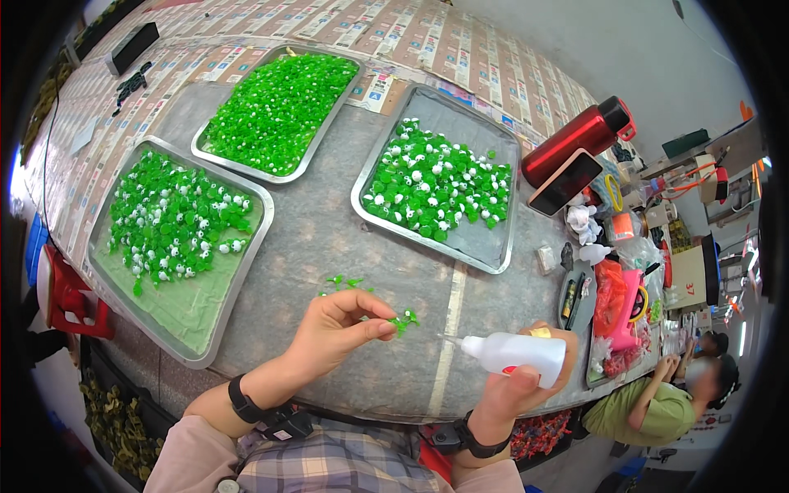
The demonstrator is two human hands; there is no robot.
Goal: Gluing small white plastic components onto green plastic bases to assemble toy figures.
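The small, bright green, plastic-looking piece with white spots [406,320] is held in the air over the grey-covered desk [329,230]; it is pinched between the thumb and forefinger of the left hand [335,329], its inner end being hidden by the fingertips; the white, translucent squeeze bottle [530,355] is gripped round its body by the right hand [514,398], tilted nearly flat; its fine nozzle [449,338] is pointed at the piece and near it, no contact being seen; the two hands are well apart.

The piece is judged very light, slightly flexible and easily dropped; it is best taken by one edge, with the outer side left exposed; the bottle is judged light and soft-walled, and is best held by the middle of the body, since excess liquid may be released by a hard squeeze; whether its surface is slippery cannot be told.

Loose green pieces [353,282] are noted on the desk just beyond the left hand; green and white pieces are contained in the left metal tray [185,316] and the right metal tray [485,246].
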